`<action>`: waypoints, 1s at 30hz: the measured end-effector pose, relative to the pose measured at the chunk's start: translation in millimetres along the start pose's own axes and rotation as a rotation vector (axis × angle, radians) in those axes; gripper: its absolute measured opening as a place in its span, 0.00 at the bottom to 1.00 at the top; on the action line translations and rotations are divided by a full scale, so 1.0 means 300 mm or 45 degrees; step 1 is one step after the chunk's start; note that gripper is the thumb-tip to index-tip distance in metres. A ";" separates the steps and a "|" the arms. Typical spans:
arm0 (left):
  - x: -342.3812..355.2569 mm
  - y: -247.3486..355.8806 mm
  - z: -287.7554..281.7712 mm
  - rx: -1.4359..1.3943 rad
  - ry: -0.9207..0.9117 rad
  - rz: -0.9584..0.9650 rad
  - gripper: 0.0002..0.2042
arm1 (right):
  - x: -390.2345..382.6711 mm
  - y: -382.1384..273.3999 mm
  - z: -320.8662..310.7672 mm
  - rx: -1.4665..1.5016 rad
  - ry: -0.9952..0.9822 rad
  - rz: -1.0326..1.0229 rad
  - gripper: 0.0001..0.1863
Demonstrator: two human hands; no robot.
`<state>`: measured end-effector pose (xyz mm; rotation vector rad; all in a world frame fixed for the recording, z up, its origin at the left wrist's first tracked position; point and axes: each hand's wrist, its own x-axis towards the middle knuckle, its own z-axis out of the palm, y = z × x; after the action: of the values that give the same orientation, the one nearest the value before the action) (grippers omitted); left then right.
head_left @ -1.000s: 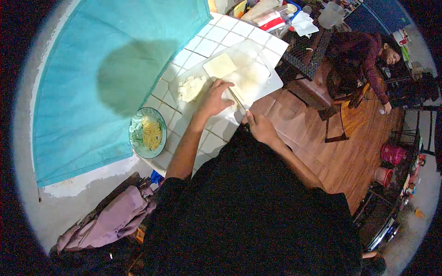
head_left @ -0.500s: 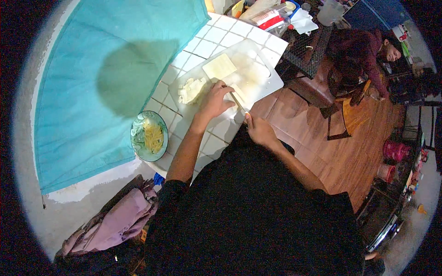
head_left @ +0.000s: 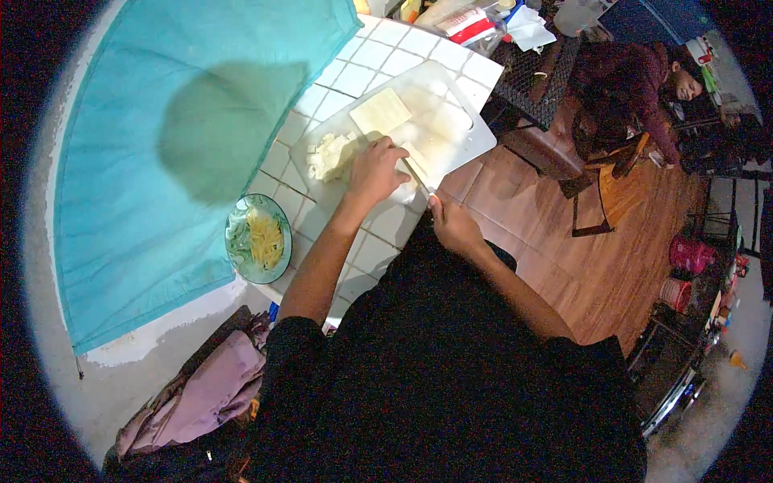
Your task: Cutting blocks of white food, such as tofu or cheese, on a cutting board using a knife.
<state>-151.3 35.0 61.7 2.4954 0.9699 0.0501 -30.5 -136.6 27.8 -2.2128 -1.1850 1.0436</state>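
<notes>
A knife (head_left: 418,175) is in my right hand (head_left: 457,228), its handle wrapped by my closed fingers. The blade reaches up and left across a narrow piece of pale yellow cheese (head_left: 420,159) on a white cutting board (head_left: 478,147). My left hand (head_left: 376,171) curls over that cheese, fingertips and thumb on either side of the blade; its grip is partly hidden. Just above the left fingers lies a square cheese slab (head_left: 380,111). To their left sits a heap of cut cheese pieces (head_left: 329,157).
The board rests on a white tiled counter (head_left: 374,54). A glass plate with pale yellow strips (head_left: 266,239) stands at the counter's left edge, beside a teal cloth (head_left: 121,201). Packages (head_left: 471,28) crowd the far end. Another person (head_left: 628,97) is at the right, near a wooden chair (head_left: 616,197).
The view has shifted slightly. Both hands stay nearly in place over the board, with the knife still at the cheese and only small movement of the blade.
</notes>
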 end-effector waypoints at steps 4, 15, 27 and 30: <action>0.000 0.020 -0.014 0.059 0.001 -0.050 0.23 | 0.011 0.013 -0.001 0.047 0.047 -0.066 0.38; 0.032 0.033 0.004 0.291 -0.053 -0.017 0.23 | -0.022 0.000 -0.042 -0.049 -0.120 -0.003 0.31; 0.007 0.011 0.017 0.089 -0.057 -0.127 0.22 | -0.112 0.051 -0.095 0.027 -0.147 0.013 0.32; -0.002 0.000 0.024 -0.047 0.009 -0.144 0.25 | -0.116 0.048 -0.113 -0.038 -0.229 0.090 0.30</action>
<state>-150.2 31.8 55.5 2.4040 1.1011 0.0411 -9.0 -174.3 54.4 -2.2366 -1.2109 1.2842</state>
